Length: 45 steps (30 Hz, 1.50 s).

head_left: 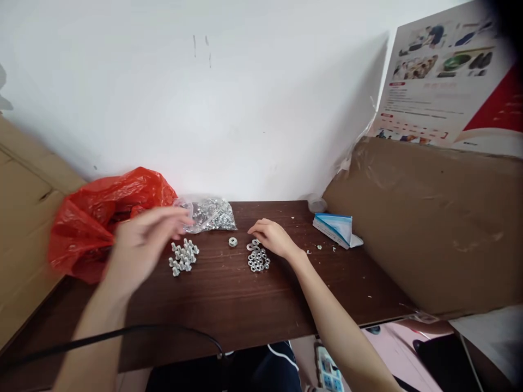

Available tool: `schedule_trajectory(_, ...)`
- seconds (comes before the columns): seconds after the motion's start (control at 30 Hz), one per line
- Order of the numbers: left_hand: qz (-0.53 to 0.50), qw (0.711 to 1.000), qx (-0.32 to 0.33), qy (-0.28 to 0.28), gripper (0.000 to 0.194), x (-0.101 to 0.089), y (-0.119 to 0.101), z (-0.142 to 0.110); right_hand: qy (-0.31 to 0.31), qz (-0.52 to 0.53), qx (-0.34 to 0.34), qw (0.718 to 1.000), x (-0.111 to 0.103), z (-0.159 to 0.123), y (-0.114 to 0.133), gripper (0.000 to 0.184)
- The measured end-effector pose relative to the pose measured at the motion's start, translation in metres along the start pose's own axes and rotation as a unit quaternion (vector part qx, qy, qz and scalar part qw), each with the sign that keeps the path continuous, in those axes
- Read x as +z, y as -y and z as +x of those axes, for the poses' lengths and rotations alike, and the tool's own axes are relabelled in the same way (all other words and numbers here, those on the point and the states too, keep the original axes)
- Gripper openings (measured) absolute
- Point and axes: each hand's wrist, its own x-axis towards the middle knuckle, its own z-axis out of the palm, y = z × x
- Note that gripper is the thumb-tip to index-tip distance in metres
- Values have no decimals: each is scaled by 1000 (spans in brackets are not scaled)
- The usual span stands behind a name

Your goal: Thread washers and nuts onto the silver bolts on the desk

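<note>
The fingers [260, 225] of the right hand [278, 239] were bent down, close to each other, just over the flat rings [256, 249]. I could not tell if they pinched a ring or only reached for one. The left hand [137, 247] was blurry. Its fingers looked almost straight and close together, up in front of the red bag [85, 223] and near the bolts [186, 253]. I could not see if it held anything.

The flat rings were on the dark table [204, 305], right by the heap of nuts [261, 261]. A small pile of rings [232, 244] sat by itself between the bolts and the nuts. A clear bag [218, 215] full of shiny bits was by the wall.

The rings looked hard and light, and they would not bend or break easily. They were thin and smooth, so they could slip or stick flat to the table. The best hold was by the outer edge, with a thumb and one fingertip. The nuts were likely easier to pinch, by their flat sides. The bolts were chunkier and likely a bit heavier, and could roll, so their heads were good to grab.
</note>
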Motion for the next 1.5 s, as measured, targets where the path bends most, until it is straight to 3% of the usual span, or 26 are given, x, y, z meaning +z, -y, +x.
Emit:
schedule_trajectory(0.1, 2, 990, 8, 144, 22, 56, 15, 3, -21, 19, 5, 1000, 3, -3, 2, 15)
schedule_trajectory(0.13, 30, 986, 16, 165, 27, 75, 23, 3, -22, 27, 5, 999, 5, -3, 6, 14)
schedule_trajectory(0.23, 109, 979, 24, 173, 47, 115, 49, -2, -11, 35, -6, 999, 13, 0, 16, 12)
schedule_trajectory(0.33, 103, 980, 12, 168, 48, 133, 69, -8, 9, 22, -13, 1000, 21, 2, 22, 11)
schedule_trajectory(0.57, 38, 988, 22, 149, 33, 142, 77, -14, -13, 50, 5, 999, 33, 3, 23, 13)
schedule_trajectory(0.8, 15, 991, 13, 132, 22, 139, 74, -12, -33, 84, 28, 996, 36, 3, 28, 11)
schedule_trajectory(0.97, 22, 989, 44, 138, 19, 140, 76, -13, -33, 81, 18, 996, 37, 2, 25, 12)
schedule_trajectory(1.07, 20, 988, 47, 145, 18, 141, 78, -14, -30, 88, 10, 996, 30, 2, 21, 17)
schedule_trajectory(1.27, 26, 988, 41, 148, 28, 142, 78, -14, -74, 103, 66, 990, 1, -6, 2, 23)
schedule_trajectory(1.5, 52, 986, 54, 149, 28, 143, 79, -14, 28, 104, 29, 994, -9, -15, -13, 29)
